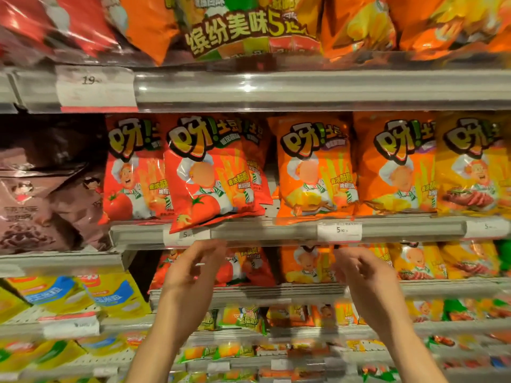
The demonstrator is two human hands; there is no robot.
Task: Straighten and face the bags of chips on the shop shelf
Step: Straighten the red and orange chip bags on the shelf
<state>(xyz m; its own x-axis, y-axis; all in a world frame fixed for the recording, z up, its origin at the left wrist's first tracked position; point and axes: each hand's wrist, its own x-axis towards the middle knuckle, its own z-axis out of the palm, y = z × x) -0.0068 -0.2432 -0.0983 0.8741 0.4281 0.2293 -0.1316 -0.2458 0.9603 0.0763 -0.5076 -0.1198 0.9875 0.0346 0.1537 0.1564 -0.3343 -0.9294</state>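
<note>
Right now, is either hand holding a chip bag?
No: the left hand and right hand hang empty below the shelf edge, under the tilted red bag.

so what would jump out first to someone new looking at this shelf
The tilted red bag on the middle shelf, its bottom corner hanging over the shelf edge and covering part of a price tag. Right of it, orange bags stand straighter. Below, both hands, left and right, are raised and hold nothing.
</note>
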